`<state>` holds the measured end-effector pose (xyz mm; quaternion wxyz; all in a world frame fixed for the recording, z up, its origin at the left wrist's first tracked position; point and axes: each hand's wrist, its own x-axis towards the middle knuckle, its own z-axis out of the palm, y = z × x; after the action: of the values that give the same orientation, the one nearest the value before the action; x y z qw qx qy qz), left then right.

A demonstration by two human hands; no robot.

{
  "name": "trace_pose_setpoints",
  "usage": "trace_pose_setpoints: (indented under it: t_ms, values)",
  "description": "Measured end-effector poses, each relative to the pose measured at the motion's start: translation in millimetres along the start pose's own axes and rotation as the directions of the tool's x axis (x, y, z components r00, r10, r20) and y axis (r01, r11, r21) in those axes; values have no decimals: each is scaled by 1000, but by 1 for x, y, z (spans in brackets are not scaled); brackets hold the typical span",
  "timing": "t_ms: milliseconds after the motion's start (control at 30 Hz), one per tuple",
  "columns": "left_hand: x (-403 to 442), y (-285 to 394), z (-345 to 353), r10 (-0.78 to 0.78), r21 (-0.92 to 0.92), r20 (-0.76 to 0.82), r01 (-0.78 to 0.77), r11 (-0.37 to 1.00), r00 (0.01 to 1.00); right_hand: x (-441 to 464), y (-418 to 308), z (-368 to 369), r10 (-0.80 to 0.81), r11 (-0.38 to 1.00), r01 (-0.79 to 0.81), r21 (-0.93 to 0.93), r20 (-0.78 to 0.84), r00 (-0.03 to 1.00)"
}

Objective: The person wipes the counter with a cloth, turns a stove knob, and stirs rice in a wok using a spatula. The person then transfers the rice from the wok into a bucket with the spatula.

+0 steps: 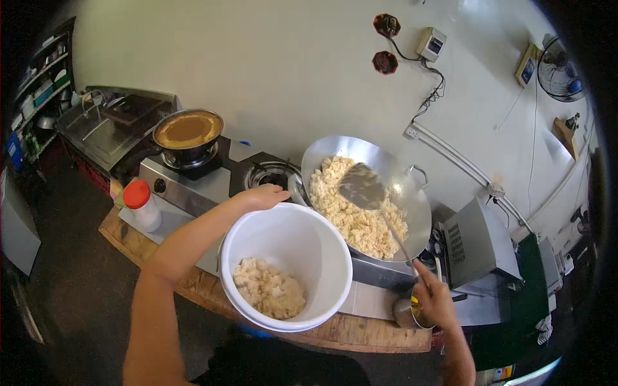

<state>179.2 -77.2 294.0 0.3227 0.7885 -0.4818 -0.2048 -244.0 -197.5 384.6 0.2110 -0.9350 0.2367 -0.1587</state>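
My right hand [435,297] is wrapped round the long handle of a metal wok spatula [362,186]. The spatula's broad blade, blurred by motion, is over crumbly pale-yellow food [351,215] heaped in a large steel wok [412,212]. In front of the wok is a white bucket [322,257], its mouth tilted towards me. A smaller heap of similar pale crumbly food [269,289] lies at the bucket's bottom. My left hand [267,195] grips the bucket's far rim, close beside the wok's left handle; its fingertips are partly hidden.
A dark pan of brown food [188,130] stands on the left burner, beside a bare burner [273,177]. A red-lidded jar [142,204] is at the left. Below my right hand stands a metal pot [407,311], near a grey metal box [483,241]. A sink [106,138] is farther left.
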Motion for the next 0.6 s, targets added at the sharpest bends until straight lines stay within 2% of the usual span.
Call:
trace_pose_setpoints:
  t_ms: [33, 100, 200, 267, 300, 333, 400, 433, 467, 533, 567, 600]
  values:
    - [8, 1, -2, -59, -47, 70, 62, 997, 996, 9, 16, 0, 73, 992, -74, 105, 8, 997]
    - [29, 4, -4, -163, -130, 214, 194, 972, 963, 36, 41, -4, 363, 840, -429, 332, 244, 899]
    - [36, 27, 5, -252, -258, 152, 284, 923, 956, 81, 65, -5, 532, 506, -731, 458, 502, 682]
    - [41, 26, 14, -252, -407, 153, 294, 865, 956, 109, 82, -9, 496, 449, -773, 449, 594, 633]
    - [44, 24, 19, -234, -420, 112, 259, 870, 966, 123, 92, -8, 473, 418, -794, 441, 641, 605]
    - [40, 30, 15, -234, -425, 171, 286, 859, 957, 140, 108, -1, 444, 404, -818, 410, 694, 567]
    - [30, 50, 11, -239, -447, 143, 278, 850, 961, 176, 135, 11, 378, 385, -858, 341, 789, 483]
    - [22, 61, 5, -223, -390, 86, 239, 889, 971, 189, 118, 16, 418, 434, -839, 327, 752, 510]
    - [30, 52, 12, -204, -423, 56, 208, 882, 977, 202, 117, 19, 408, 468, -828, 307, 756, 511]
    - [36, 49, 14, -235, -384, 41, 232, 893, 971, 228, 122, 28, 391, 530, -805, 266, 766, 511]
    - [39, 47, 13, -248, -359, 88, 263, 895, 965, 238, 125, 29, 397, 514, -820, 251, 778, 487]
    - [42, 47, 13, -273, -345, 111, 294, 891, 956, 245, 131, 33, 380, 541, -801, 258, 774, 506]
